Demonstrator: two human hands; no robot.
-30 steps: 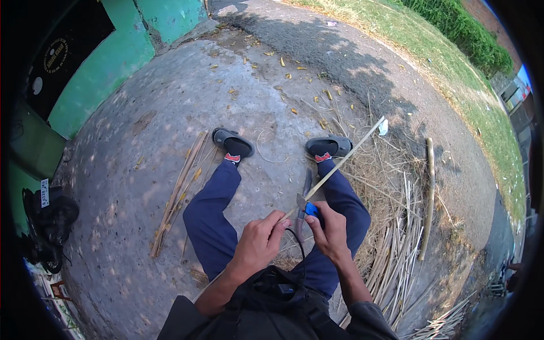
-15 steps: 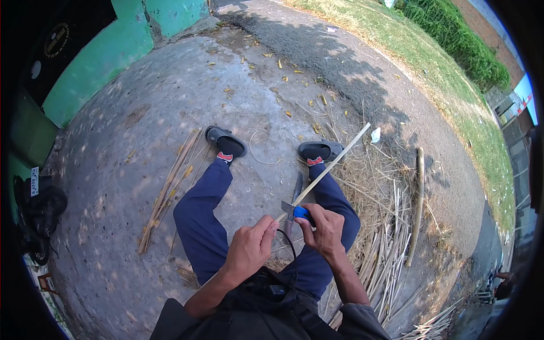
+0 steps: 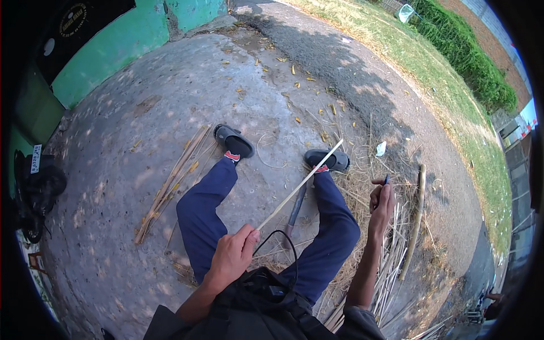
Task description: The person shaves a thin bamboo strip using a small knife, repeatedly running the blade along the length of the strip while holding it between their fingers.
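My left hand (image 3: 233,253) is closed around the near end of a thin, pale bamboo strip (image 3: 300,186). The strip slants up and away to the right, over the gap between my legs, its far end near the right shoe (image 3: 327,160). My right hand (image 3: 383,203) is off to the right, apart from the strip, fingers curled around the blue-handled knife. Only a small dark part of the knife (image 3: 387,179) shows; its blade is hidden. On the ground between my legs lies a long dark-bladed tool (image 3: 296,205), its brownish handle toward me.
Pale strips (image 3: 391,260) lie heaped beside my right leg, with shavings (image 3: 354,187) around them. A thick bamboo pole (image 3: 418,218) lies beyond. Longer strips (image 3: 173,184) rest on the concrete at left. A black cord (image 3: 294,249) loops near my lap. A green wall (image 3: 107,56) stands far left.
My right hand has drawn the knife away from the strip, up and to the right. My left hand still grips the strip, whose far end has dropped lower and moved left.
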